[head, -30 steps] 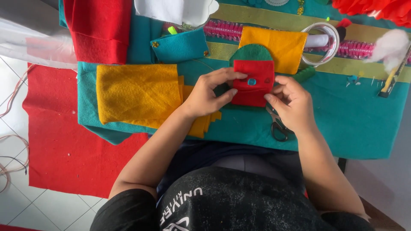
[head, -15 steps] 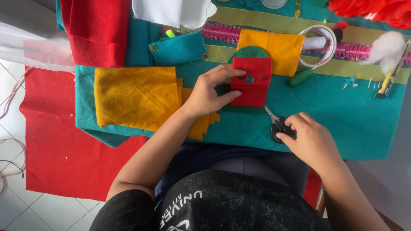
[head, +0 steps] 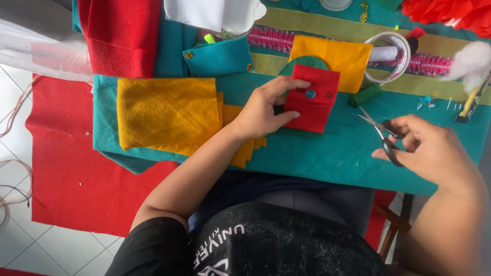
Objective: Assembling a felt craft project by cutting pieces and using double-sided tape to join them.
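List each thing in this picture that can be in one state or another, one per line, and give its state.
Small red felt pouch: flap folded down, lying flat, pinned by the left hand.
Black-handled scissors: blades slightly open, lifted off the cloth in the right hand.
Yellow felt sheet: folded, lying flat.
Clear tape roll: lying flat.
Red felt cloth: folded over.
Teal felt table cover: spread out.

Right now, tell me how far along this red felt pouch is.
Done: the red felt pouch is folded, with a blue button on its flap. In hand: the left hand pins the pouch to the teal felt; the right hand holds scissors. Left: any cutting; the blades touch nothing.
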